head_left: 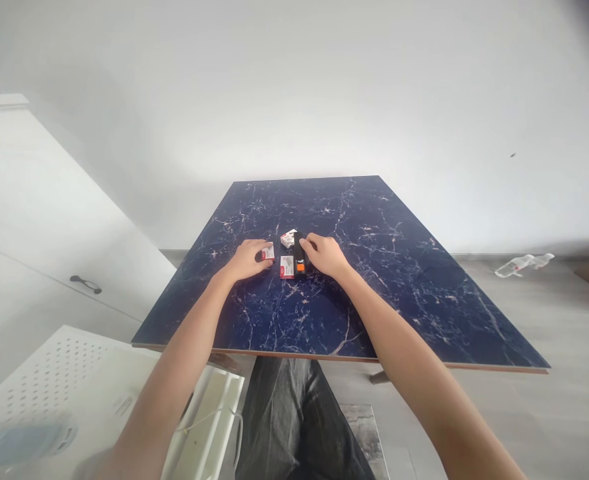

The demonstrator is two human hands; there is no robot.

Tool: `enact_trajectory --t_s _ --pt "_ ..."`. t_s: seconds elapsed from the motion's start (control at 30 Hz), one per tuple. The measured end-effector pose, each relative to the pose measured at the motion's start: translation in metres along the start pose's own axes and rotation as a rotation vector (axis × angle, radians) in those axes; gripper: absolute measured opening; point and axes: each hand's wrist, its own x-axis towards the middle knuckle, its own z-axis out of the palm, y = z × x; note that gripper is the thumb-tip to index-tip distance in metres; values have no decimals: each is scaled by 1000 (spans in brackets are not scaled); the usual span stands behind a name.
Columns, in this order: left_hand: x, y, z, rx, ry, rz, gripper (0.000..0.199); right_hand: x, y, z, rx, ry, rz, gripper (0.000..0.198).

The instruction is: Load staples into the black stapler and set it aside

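My left hand (248, 260) is closed around a small red-and-white box (268, 253), thumb and fingers at its sides. My right hand (325, 254) grips a narrow black object with an orange part (299, 255) at its near end; its exact kind is unclear. Between the hands, a second red-and-white box (286, 267) lies flat on the table, close against the left side of the black object. Behind it sits a third small box (288, 238), turned at an angle and partly covered by the black object.
The dark blue marble-patterned table (294, 320) stands near a white wall. A white cabinet (49, 220) is on the left, with a perforated white unit (89, 380) below it. Clear plastic bottles (523, 265) lie on the floor to the right.
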Motion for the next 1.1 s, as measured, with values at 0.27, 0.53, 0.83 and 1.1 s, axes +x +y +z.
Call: enact_trajectory --t_s 0.27,0.53,0.83,1.1 --pt "-6 37 -6 -190 0 29 70 1 4 2 -17 4 -23 38" --pt "-3 47 4 -182 -172 44 82 0 4 1 -35 -16 -27 40" --pt "1 37 24 -121 60 106 57 1 4 -4 -131 -45 -23 44" --pt "9 38 21 41 71 42 61 1 4 -2 -150 -68 -34 46"
